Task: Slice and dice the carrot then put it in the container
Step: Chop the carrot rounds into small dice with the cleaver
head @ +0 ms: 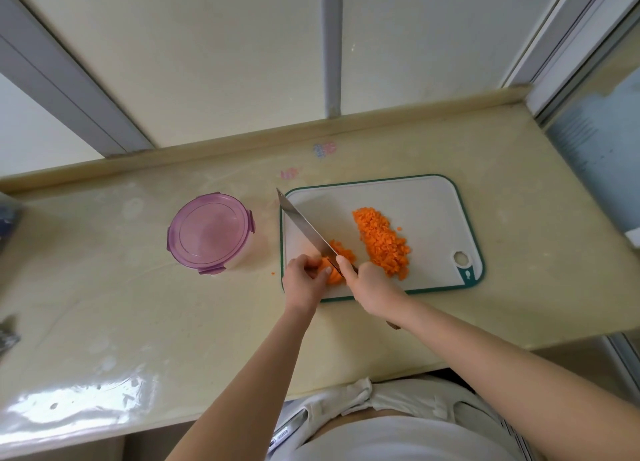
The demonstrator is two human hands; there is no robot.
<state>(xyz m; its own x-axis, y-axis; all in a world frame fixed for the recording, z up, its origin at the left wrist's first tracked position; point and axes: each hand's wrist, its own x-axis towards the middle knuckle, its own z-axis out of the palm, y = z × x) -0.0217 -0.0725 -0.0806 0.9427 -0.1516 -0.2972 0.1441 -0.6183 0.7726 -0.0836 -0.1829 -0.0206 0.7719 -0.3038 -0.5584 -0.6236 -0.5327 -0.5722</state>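
A white cutting board (pixel 422 201) with a green rim lies on the counter. A heap of diced carrot (pixel 382 242) sits in its middle, and a smaller bit of cut carrot (pixel 343 251) lies beside the blade. My left hand (pixel 304 280) holds the remaining carrot piece (pixel 332 276) at the board's near left corner with curled fingers. My right hand (pixel 372 287) grips the knife (pixel 304 226), whose blade slants up to the left and rests against that piece. A round container (pixel 211 232) with a closed purple lid stands left of the board.
The pale yellow counter (pixel 121 304) ends at a raised back edge by the window panels. Dark objects (pixel 7 218) show at the far left edge. A small carrot crumb (pixel 273 272) lies on the counter between container and board.
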